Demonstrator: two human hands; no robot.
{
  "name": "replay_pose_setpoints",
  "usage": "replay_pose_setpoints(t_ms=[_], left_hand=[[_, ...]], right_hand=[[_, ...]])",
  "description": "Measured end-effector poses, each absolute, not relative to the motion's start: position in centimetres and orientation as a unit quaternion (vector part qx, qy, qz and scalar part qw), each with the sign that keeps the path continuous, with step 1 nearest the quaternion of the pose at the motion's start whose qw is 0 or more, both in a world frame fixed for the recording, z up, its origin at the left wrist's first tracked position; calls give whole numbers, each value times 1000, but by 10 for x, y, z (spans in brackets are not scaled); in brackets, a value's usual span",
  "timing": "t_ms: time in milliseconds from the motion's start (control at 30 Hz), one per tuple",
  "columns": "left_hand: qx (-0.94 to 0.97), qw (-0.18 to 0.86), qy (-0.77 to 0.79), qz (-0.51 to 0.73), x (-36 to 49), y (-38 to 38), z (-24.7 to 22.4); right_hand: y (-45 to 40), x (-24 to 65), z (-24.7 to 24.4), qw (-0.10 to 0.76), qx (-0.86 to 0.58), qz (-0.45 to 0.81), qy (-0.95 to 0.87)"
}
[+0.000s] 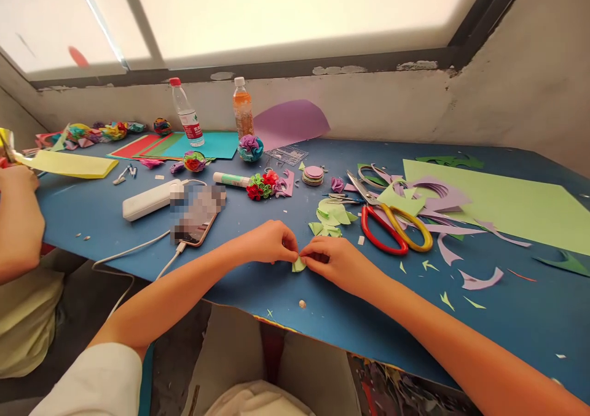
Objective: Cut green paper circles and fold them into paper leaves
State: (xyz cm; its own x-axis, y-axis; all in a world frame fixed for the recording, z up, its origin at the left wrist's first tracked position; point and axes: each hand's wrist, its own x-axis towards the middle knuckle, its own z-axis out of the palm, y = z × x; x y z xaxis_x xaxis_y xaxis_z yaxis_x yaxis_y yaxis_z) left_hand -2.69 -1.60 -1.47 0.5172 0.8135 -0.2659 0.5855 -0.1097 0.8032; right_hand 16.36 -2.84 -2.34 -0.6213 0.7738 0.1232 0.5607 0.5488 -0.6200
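Note:
Near the front edge of the blue table, my left hand (276, 243) and my right hand (332, 259) meet, both with fingers pinched. Between their fingertips is a small folded piece of light green paper (298, 265), its lower part showing below the fingers. Just behind my hands lies a loose pile of light green paper pieces (332, 213), some cut round and some folded. To the right of that pile rest scissors (391, 216) with one red and one yellow handle, their blades pointing back left.
Left of my hands are a phone (200, 216) on a cable, a white power bank (152, 201) and a glue stick (230, 179). Two bottles (191, 121) stand by the wall. Paper scraps and a green sheet (507, 201) spread rightward. Another person's arm (18, 219) is at far left.

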Motion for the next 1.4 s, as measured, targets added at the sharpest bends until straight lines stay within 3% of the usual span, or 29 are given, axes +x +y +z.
replay_pose_setpoints(t_ms=[367, 667, 867, 1133, 1400], left_hand=[[863, 286, 398, 125, -23, -13, -23], [920, 223, 320, 30, -34, -18, -3], [901, 218, 375, 17, -35, -22, 4], [888, 247, 384, 62, -32, -16, -8], [854, 285, 409, 149, -29, -15, -9]], right_hand=[[-27, 165, -35, 186, -310, 134, -923], [-23, 173, -22, 69, -207, 25, -976], [-23, 181, -9, 16, -232, 63, -971], [-17, 176, -26, 141, -284, 138, -938], [-21, 171, -25, 243, -299, 52, -921]])
